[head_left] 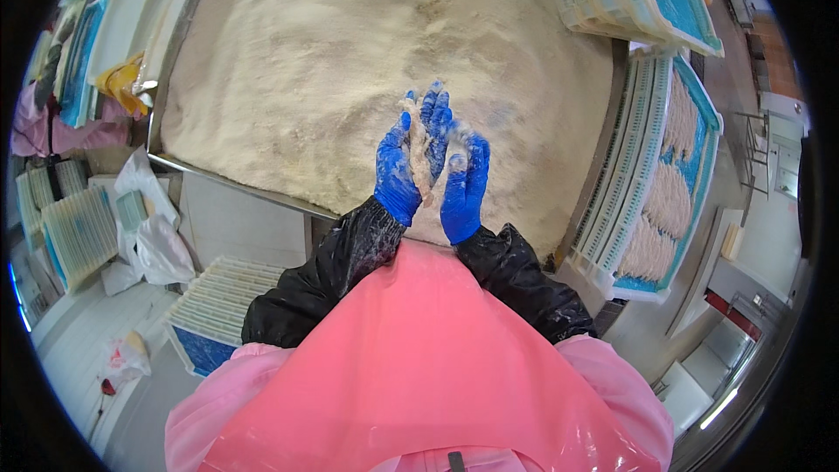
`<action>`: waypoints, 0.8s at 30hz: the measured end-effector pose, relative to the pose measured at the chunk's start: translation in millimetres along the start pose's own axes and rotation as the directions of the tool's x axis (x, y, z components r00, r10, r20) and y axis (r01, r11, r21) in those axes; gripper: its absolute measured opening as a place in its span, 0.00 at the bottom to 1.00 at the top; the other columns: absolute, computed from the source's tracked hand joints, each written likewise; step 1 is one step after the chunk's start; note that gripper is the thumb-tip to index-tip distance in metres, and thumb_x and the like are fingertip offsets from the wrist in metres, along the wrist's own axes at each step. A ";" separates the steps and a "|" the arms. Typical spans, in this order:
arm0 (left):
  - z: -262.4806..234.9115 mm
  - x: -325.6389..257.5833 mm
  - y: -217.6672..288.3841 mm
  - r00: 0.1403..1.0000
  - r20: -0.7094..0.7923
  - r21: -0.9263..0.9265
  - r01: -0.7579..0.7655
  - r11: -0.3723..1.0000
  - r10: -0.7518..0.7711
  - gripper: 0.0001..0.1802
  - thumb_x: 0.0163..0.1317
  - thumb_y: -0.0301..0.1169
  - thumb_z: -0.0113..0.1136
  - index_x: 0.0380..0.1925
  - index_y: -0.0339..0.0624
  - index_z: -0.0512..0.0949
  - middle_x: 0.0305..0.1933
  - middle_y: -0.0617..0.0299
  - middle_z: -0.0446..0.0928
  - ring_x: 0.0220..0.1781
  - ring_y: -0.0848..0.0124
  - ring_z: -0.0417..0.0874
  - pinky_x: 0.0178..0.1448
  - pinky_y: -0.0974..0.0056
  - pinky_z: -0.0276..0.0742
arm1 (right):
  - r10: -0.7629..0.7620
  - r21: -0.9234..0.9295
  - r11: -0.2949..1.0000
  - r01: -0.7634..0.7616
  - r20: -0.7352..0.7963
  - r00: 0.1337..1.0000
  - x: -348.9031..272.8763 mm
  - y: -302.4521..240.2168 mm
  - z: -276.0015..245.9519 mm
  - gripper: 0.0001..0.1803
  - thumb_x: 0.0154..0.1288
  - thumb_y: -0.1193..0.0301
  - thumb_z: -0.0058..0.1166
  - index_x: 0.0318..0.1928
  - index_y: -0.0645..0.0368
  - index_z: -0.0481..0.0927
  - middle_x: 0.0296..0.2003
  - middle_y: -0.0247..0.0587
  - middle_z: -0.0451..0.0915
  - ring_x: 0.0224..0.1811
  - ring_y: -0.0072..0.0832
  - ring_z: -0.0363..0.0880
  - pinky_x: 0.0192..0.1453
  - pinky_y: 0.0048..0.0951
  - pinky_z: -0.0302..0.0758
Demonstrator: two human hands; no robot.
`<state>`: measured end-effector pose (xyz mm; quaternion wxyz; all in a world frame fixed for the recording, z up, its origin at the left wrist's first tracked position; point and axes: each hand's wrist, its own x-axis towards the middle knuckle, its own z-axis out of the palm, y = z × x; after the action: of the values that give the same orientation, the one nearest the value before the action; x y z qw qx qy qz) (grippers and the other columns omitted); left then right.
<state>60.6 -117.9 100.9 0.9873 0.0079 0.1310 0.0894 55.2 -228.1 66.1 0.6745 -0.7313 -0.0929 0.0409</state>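
Observation:
My left hand [396, 182], in a blue glove whitened with crumbs, is closed around a long crumb-coated piece of food [419, 153]. The piece lies lengthwise between thumb and fingers, its lower end pinkish; its exact kind is hard to tell. Just to the right, my right hand [468, 183], gloved the same way, has its fingers loosely bent toward the left one. Its thumb stands apart from the fingers, the fingertips are caked with crumbs, and nothing shows between them. Both hands are over a broad bed of pale breadcrumbs [306, 61].
A metal rim [253, 191] edges the crumb bed. On the right, a stacked tray [704, 177] holds rows of coated pieces; more blue-lined trays [603, 0] stand beyond. Stacked trays [214, 310] and a white plastic bag [162, 245] are at the left. A pink apron [428, 350] covers my front.

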 end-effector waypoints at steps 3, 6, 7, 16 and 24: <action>-0.5 6.9 -30.5 0.997 -0.007 0.126 0.074 0.989 -0.074 0.29 0.76 0.35 0.32 0.73 0.41 0.41 0.77 0.58 0.45 0.77 0.67 0.45 0.78 0.62 0.39 | -0.008 0.281 0.960 0.007 0.003 1.000 6.4 8.3 -3.9 0.28 0.73 0.58 0.42 0.65 0.62 0.60 0.64 0.46 0.61 0.66 0.32 0.59 0.68 0.36 0.56; -8.3 11.7 -52.8 1.000 0.011 0.601 -0.001 0.800 -0.007 0.29 0.77 0.36 0.29 0.74 0.44 0.39 0.78 0.61 0.39 0.79 0.68 0.37 0.79 0.59 0.32 | 0.001 0.513 0.857 -0.056 0.107 0.994 17.0 2.9 -13.4 0.32 0.73 0.55 0.38 0.68 0.60 0.54 0.68 0.44 0.53 0.70 0.32 0.50 0.72 0.36 0.48; -10.6 9.4 -56.4 0.999 0.044 0.499 -0.009 0.867 -0.015 0.29 0.77 0.36 0.29 0.74 0.44 0.39 0.78 0.61 0.38 0.79 0.68 0.36 0.79 0.59 0.32 | -0.003 0.565 0.821 -0.074 0.134 0.991 18.2 -0.7 -19.7 0.33 0.73 0.53 0.37 0.70 0.60 0.51 0.70 0.44 0.50 0.72 0.33 0.47 0.73 0.36 0.46; 54.1 -19.0 -124.8 0.984 0.164 0.577 -0.033 0.816 -0.076 0.32 0.75 0.35 0.33 0.74 0.43 0.37 0.79 0.62 0.36 0.79 0.69 0.37 0.78 0.65 0.35 | -0.080 0.482 0.876 0.004 0.136 0.987 28.6 -36.8 -85.6 0.37 0.74 0.51 0.33 0.74 0.58 0.45 0.75 0.44 0.40 0.77 0.36 0.37 0.78 0.36 0.37; 74.3 -19.3 -203.5 0.933 0.356 0.539 -0.165 0.826 -0.046 0.32 0.73 0.32 0.34 0.74 0.43 0.39 0.79 0.61 0.36 0.79 0.67 0.38 0.78 0.64 0.35 | 0.014 0.495 0.868 -0.028 0.031 0.999 30.0 -84.8 -158.9 0.36 0.73 0.56 0.39 0.73 0.62 0.49 0.75 0.43 0.43 0.77 0.32 0.38 0.77 0.34 0.37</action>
<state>97.1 -321.0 169.7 0.9449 0.3173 -0.0288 0.0754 107.2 -371.7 166.2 0.8377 -0.5343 -0.0801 0.0803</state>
